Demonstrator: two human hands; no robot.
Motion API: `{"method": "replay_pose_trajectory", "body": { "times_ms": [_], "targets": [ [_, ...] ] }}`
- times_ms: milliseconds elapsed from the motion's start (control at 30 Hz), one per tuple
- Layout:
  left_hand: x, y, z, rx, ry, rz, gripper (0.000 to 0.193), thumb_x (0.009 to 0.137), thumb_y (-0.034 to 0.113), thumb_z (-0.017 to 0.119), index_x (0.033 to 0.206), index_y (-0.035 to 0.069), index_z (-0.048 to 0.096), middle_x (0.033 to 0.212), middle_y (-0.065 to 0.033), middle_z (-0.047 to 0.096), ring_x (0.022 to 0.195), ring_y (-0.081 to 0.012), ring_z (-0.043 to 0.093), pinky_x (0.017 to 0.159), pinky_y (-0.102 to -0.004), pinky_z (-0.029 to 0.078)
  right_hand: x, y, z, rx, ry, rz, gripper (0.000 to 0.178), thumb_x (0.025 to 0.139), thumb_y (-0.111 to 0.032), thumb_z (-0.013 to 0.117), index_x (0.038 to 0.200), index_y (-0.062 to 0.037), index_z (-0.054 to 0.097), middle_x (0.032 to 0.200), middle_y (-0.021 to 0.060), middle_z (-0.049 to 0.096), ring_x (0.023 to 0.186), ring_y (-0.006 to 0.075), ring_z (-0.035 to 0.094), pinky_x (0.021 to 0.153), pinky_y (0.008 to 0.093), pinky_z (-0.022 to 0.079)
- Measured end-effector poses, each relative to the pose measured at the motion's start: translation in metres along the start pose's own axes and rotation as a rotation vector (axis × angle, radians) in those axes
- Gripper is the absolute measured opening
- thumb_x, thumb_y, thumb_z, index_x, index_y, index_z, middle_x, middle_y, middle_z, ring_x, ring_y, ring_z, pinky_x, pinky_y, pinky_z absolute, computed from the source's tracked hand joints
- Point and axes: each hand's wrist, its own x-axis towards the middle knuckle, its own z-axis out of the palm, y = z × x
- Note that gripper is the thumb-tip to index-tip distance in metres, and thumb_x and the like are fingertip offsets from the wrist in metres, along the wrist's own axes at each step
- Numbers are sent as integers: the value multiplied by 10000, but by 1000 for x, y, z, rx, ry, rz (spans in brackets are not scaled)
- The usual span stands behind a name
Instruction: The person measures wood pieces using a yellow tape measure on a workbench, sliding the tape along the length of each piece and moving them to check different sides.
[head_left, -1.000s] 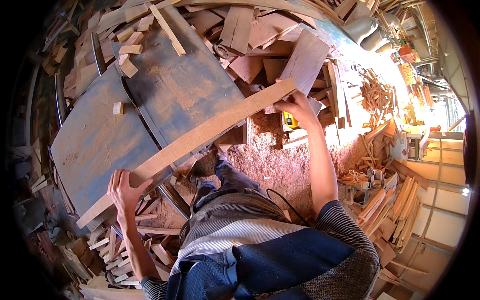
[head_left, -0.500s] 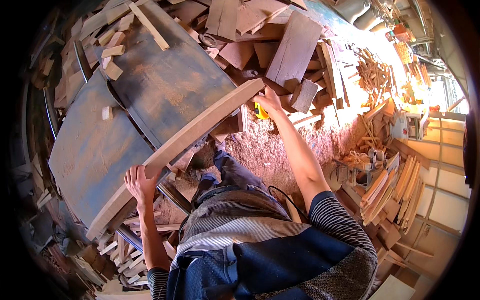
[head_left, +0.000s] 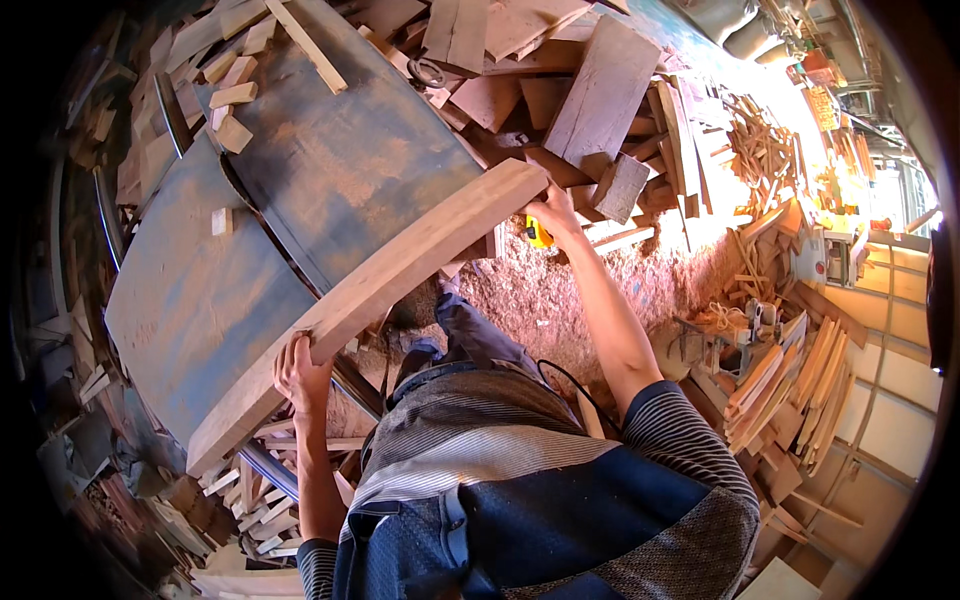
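Observation:
A long, pale wooden board (head_left: 390, 268) lies slantwise along the near edge of a dusty metal machine table (head_left: 350, 150). My left hand (head_left: 303, 372) grips its near edge toward the left end, fingers bent over the top. My right hand (head_left: 555, 210) is closed around the far right end, its thumb and some fingers partly hidden. Just below that hand shows a yellow object (head_left: 538, 233), too covered to name. On the table's left part sits a small wood block (head_left: 222, 221), apart from the board.
Offcuts (head_left: 233, 95) and a thin strip (head_left: 305, 45) lie at the table's back. A dark slot (head_left: 262, 225) splits the tabletop. Stacked planks (head_left: 605, 95) stand beyond it. Sawdust (head_left: 600, 290) covers the floor; more strips (head_left: 790, 380) lean at the right.
The board has shifted slightly to the right and tilted, showing more of its upper face. My left hand has moved a little rightward; my right hand keeps its hold. The whole view has drifted slightly.

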Motion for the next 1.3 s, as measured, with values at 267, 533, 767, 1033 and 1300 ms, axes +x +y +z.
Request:
{"method": "replay_pose_trajectory", "body": {
  "times_ms": [267, 533, 767, 1033, 1300],
  "targets": [
    [1, -1, 1, -12, 12, 4, 365, 659, 131, 842, 992, 68, 708, 1090, -83, 743, 979, -316, 701, 888, -425, 541, -5, -7, 1, 22, 18, 10, 648, 801, -95, 807, 1399, -26, 569, 1280, 110, 678, 1156, 207, 639, 1009, 342, 503],
    [-10, 3, 3, -14, 47, 10, 363, 665, 138, 848, 989, 71, 698, 1104, -75, 738, 1017, -304, 704, 912, -424, 541, -21, -25, -15, 82, -131, 88, 672, 828, -65, 727, 1454, -24, 486, 1144, 138, 704, 891, 187, 698, 826, 342, 576],
    [-27, 16, 5, 6, 101, 41, 276, 698, 87, 796, 953, 72, 692, 1121, -74, 732, 1083, -297, 703, 942, -417, 545, -31, -17, -35, 543, -154, 351, 491, 883, -317, 808, 1251, -121, 549, 854, 74, 622, 576, 196, 645, 469, 343, 521],
    [-46, 19, 13, 27, 71, 9, 173, 781, 51, 739, 942, 65, 675, 1139, -85, 723, 1159, -310, 689, 1005, -445, 534, -36, -24, -14, 539, 58, 391, 356, 858, -310, 790, 1045, -47, 640, 832, 72, 635, 596, 189, 631, 492, 310, 521],
    [-59, 25, 16, 27, 85, 30, 188, 784, 45, 731, 956, 58, 656, 1188, -93, 703, 1216, -328, 658, 1051, -475, 505, -36, 13, -23, 561, 69, 378, 306, 872, -332, 736, 1017, -88, 623, 712, 96, 649, 542, 206, 629, 476, 344, 524]
  ]
}}
